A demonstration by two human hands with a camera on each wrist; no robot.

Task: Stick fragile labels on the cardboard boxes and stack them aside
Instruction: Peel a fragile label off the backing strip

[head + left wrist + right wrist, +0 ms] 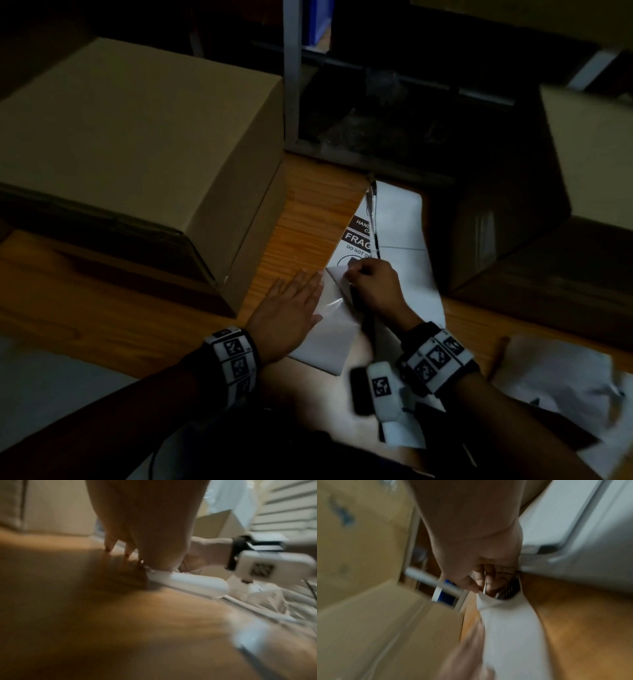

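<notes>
A strip of fragile labels [356, 240] on white backing paper [329, 339] lies on the wooden table [301, 205]. My left hand [291, 308] lies flat, fingers straight, pressing the backing down at its left edge. My right hand [370, 284] pinches the peeled corner of a label [337, 274]; the wrist view shows its fingers curled on the white sheet [505, 622]. A pen [373, 219] lies on the strip beyond that hand. A closed cardboard box [137, 137] stands at the left. Another box [534, 222] stands at the right.
Loose white backing sheets [561, 377] lie at the front right. A metal frame post [291, 75] rises behind the table between the boxes. Bare wood shows in front of the left box [120, 308].
</notes>
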